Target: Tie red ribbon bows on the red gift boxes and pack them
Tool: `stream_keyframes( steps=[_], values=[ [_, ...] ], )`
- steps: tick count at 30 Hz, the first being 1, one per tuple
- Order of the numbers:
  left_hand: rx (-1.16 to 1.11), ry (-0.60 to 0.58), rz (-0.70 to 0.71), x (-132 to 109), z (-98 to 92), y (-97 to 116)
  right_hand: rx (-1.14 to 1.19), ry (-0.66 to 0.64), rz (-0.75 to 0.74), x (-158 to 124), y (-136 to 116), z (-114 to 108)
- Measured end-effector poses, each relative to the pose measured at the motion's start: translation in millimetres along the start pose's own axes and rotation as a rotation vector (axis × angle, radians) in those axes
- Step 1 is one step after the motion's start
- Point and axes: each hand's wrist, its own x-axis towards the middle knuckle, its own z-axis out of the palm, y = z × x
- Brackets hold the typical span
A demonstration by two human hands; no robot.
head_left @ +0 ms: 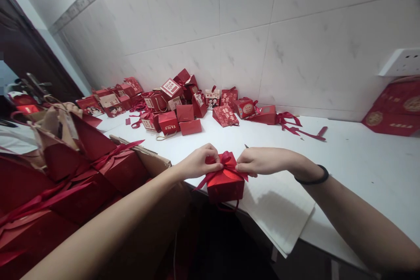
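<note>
A small shiny red gift box sits at the front edge of the white table. A dark red ribbon is tied on its top, with a loop standing up in the middle. My left hand pinches the ribbon on the left of the knot. From the other side, my right hand is closed on the ribbon, its fingers curled under and partly hidden. A ribbon tail hangs to the left of the box, and a cord handle droops below it. Behind my right hand a thin dark tip pokes out.
Many red boxes are heaped along the tiled wall, with loose ribbon at their right. A carton and ribboned red boxes stand at the left. Off-white sheets overhang the table edge. A red bag leans at the right.
</note>
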Motion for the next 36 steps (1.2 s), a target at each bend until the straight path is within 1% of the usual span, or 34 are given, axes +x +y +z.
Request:
stream_keyframes(
  steps=[3,4,5,6,7,10,11,12,13,15,16,18,19,21,24,28,30,32,34,36],
  values=[
    [0.006,-0.003,0.013,0.3,-0.2,-1.1,0.008,-0.079,-0.068,-4.5,1.4,-2.9],
    [0.008,-0.001,0.016,0.2,-0.6,-1.3,0.004,-0.092,-0.079,-6.4,1.9,-3.5],
    [0.009,0.002,0.017,-0.2,-1.3,-1.3,-0.005,-0.077,-0.068,-8.2,2.3,-3.8],
    [0.008,0.007,0.016,-0.8,-2.2,-1.1,-0.013,-0.023,-0.033,-9.6,2.6,-3.9],
    [0.001,0.01,0.012,-1.6,-3.2,-0.7,-0.018,0.072,0.019,-10.3,2.8,-3.5],
    [-0.071,0.009,-0.036,-5.2,-6.1,2.0,-0.011,0.454,0.162,-6.7,1.6,0.2],
    [-0.091,0.026,-0.062,-6.4,-6.8,3.4,-0.009,0.541,0.181,-3.7,0.8,2.3],
    [-0.091,0.063,-0.097,-7.6,-7.5,4.9,-0.014,0.587,0.185,-0.1,0.1,4.9],
    [-0.066,0.116,-0.147,-8.7,-8.2,6.5,-0.025,0.603,0.183,3.8,-0.4,7.6],
    [0.044,0.208,-0.298,-10.7,-9.9,9.4,-0.049,0.597,0.161,11.5,-0.3,12.9],
    [0.099,0.213,-0.384,-11.8,-11.1,10.4,-0.061,0.593,0.136,14.6,0.3,15.0],
    [0.147,0.144,-0.515,-13.9,-13.7,11.3,-0.077,0.589,0.07,18.6,2.0,17.1],
    [0.137,0.096,-0.544,-15.0,-15.0,11.2,-0.08,0.584,0.04,19.4,3.0,17.1],
    [0.064,0.029,-0.542,-16.6,-17.0,10.6,-0.069,0.558,0.01,18.8,4.8,15.4],
    [-0.033,-0.01,-0.525,-17.4,-17.5,10.2,-0.012,0.48,0.04,16.3,8.1,11.1],
    [-0.088,-0.055,-0.514,-16.8,-16.0,10.4,0.041,0.355,0.077,16.9,15.6,7.7],
    [-0.159,-0.037,-0.462,-16.7,-15.8,9.3,0.064,0.32,0.076,18.6,19.5,7.1],
    [-0.215,0.011,-0.407,-17.2,-16.5,7.7,0.081,0.298,0.064,20.3,22.1,7.0],
    [-0.239,0.06,-0.377,-18.2,-17.8,6.4,0.072,0.285,0.054,21.4,22.7,7.2],
    [-0.287,0.085,-0.345,-19.9,-19.0,6.3,0.053,0.279,0.049,21.8,21.9,7.2]
  ],
)
